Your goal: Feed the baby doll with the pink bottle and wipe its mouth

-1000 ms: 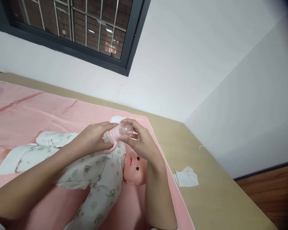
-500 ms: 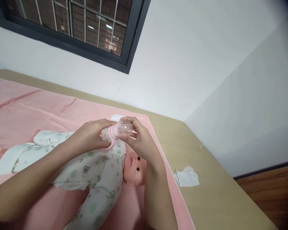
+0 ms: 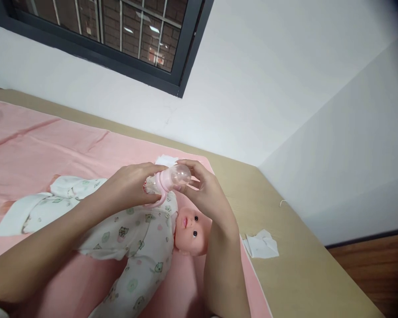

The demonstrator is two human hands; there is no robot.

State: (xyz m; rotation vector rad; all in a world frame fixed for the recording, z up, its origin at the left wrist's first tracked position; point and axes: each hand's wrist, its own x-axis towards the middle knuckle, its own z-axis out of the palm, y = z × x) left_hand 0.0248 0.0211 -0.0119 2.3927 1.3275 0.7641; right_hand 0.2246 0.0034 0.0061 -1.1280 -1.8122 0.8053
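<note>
Over the doll [image 3: 149, 234], your left hand [image 3: 129, 183] pinches the bottle [image 3: 165, 181] between thumb and fingers; your right hand's [image 3: 208, 190] grip closes round its clear cap [image 3: 182, 174]. On the counter [image 3: 305, 269], a tissue [image 3: 262, 244] lies at the pink sheet's [image 3: 69, 137] edge.

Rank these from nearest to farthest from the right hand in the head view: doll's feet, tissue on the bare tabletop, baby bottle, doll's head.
1. Baby bottle: at the right hand.
2. Doll's head: just below.
3. Tissue: right, on the tabletop.
4. Doll's feet: far left.
</note>
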